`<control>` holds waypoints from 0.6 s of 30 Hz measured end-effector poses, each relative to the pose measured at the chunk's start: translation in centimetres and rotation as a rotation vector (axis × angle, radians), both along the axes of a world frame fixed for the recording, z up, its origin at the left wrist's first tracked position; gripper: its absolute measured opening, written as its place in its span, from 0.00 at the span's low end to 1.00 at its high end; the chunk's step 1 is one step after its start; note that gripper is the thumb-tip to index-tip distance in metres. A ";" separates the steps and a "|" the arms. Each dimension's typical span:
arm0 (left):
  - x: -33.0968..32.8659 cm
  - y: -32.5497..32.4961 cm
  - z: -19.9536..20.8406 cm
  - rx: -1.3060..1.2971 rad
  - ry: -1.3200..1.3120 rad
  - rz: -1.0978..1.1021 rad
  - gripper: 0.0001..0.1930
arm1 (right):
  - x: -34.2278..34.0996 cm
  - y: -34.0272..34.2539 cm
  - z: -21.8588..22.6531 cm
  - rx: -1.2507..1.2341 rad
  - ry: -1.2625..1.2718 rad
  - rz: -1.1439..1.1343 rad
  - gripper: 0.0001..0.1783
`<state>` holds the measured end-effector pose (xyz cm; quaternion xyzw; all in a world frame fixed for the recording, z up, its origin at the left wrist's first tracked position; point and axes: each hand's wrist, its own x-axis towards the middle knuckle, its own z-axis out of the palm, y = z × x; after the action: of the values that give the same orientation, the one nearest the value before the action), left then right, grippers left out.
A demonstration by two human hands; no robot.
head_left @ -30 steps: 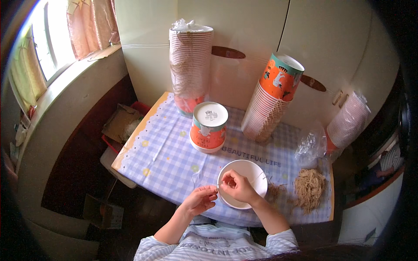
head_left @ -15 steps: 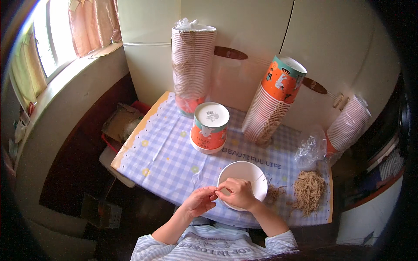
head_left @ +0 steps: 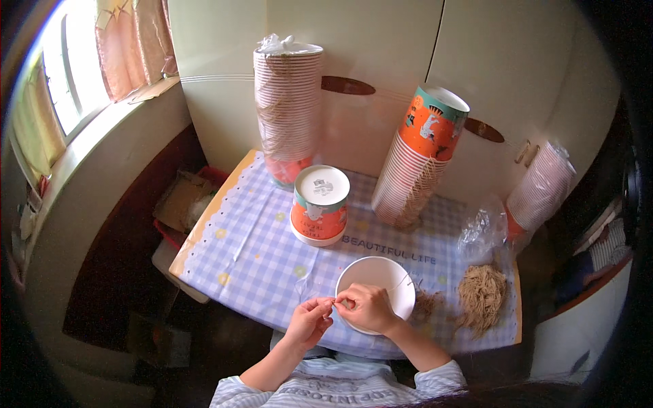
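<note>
Hands were recorded together at the near edge of the worktop (head_left: 258, 251), fingertips meeting. Left hand (head_left: 309, 321) and right hand (head_left: 367, 307) were each pinched shut on a thin pale string (head_left: 335, 301), which ran short and roughly left-to-right between them. The white paper cup (head_left: 377, 289) lay just under and right of the right hand, its open mouth up; that hand was the nearer. Loose tan string bundles (head_left: 481, 294) lay further right. An upturned orange cup (head_left: 320, 204) and tall cup stacks (head_left: 289, 109) stood far, against cream cupboard doors (head_left: 381, 47).
</note>
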<state>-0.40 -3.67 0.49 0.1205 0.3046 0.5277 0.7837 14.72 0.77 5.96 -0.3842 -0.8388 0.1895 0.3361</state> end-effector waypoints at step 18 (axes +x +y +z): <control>0.0 0.0 0.2 0.150 0.311 0.046 0.04 | 0.8 0.7 0.5 -0.261 0.159 0.078 0.09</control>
<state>-0.37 -3.63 0.69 0.2520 0.3846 0.5417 0.7037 15.50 1.44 6.42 -0.3755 -0.7921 0.3398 0.3408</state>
